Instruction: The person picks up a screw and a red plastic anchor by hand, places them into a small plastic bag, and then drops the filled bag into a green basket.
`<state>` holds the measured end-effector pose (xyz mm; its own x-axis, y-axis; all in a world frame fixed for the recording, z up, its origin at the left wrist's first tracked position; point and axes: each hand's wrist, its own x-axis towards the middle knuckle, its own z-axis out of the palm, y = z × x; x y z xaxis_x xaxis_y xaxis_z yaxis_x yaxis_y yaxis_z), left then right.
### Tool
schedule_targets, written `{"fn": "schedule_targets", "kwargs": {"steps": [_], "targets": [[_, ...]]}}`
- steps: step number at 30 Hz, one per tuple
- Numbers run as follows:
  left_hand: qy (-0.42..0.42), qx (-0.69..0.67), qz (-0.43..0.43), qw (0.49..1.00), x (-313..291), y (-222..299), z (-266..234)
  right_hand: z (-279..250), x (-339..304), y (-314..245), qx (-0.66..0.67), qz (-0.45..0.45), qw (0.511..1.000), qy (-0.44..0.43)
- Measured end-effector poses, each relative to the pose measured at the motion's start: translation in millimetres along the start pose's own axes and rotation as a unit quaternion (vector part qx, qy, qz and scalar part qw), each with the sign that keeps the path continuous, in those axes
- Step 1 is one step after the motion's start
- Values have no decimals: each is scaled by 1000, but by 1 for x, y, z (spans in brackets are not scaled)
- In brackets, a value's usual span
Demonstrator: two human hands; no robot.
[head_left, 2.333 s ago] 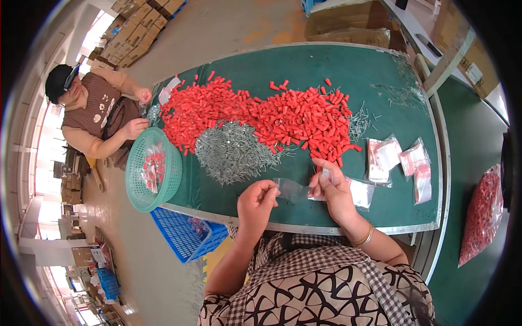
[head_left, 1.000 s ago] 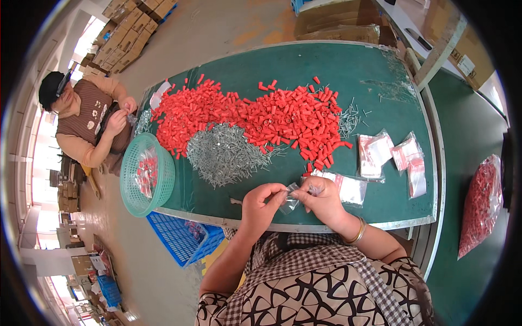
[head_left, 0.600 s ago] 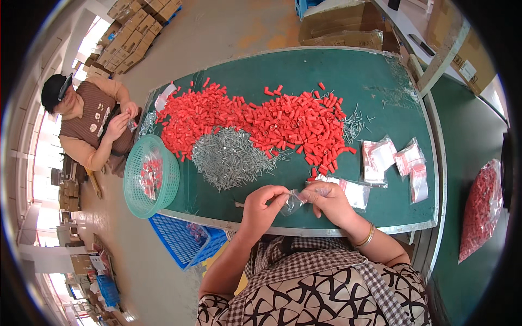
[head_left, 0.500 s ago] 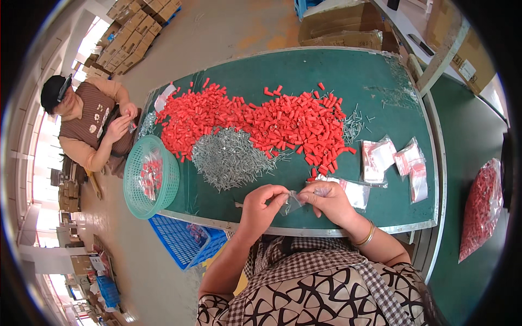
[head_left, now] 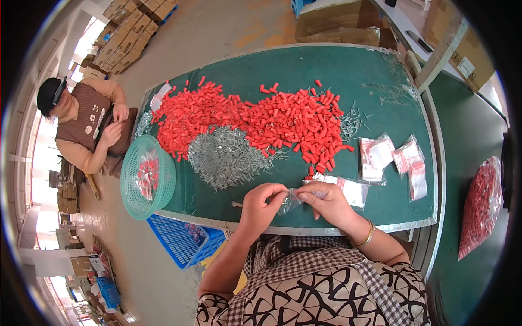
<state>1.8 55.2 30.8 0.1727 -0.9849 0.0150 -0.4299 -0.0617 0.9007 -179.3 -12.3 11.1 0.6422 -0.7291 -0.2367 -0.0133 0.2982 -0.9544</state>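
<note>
Between my two hands, near the table's front edge, is a small clear plastic bag [head_left: 290,203]. My left hand [head_left: 263,205] pinches its left top corner, thumb against the fingers. At its right top corner my right hand [head_left: 328,202] pinches too. Something small and greyish shows inside the bag, too small to make out. Beyond my hands lies a heap of small grey metal screws or nails [head_left: 225,160]. A wide pile of red tapered plastic caps [head_left: 288,119] spreads behind it. Flat clear bags [head_left: 353,192] lie just right of my right hand.
On the green table [head_left: 261,65], packs of small bags [head_left: 376,157] lie at the right. A green basket [head_left: 169,187] with bagged red pieces stands at the left edge. A blue crate [head_left: 168,239] sits below. Another person [head_left: 89,125] works at the far left.
My hands stay pinched on the bag, which hangs slightly differently. The whole view has shifted a little. The other person's hands have moved slightly.
</note>
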Motion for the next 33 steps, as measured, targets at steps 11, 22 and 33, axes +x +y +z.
{"fn": "schedule_targets", "kwargs": {"steps": [11, 22, 33], "targets": [[-48, -197, -112, 973, -3, -8, 15, -3, 5, 25, 5, -82, 996, 35], [-37, -136, -106, 984, -2, -10, 10, -14, -2, 6, 75, 59, 994, -49], [130, 144, 141, 971, -5, 6, 22, -5, 0, 17, -147, -155, 973, 91]]}}
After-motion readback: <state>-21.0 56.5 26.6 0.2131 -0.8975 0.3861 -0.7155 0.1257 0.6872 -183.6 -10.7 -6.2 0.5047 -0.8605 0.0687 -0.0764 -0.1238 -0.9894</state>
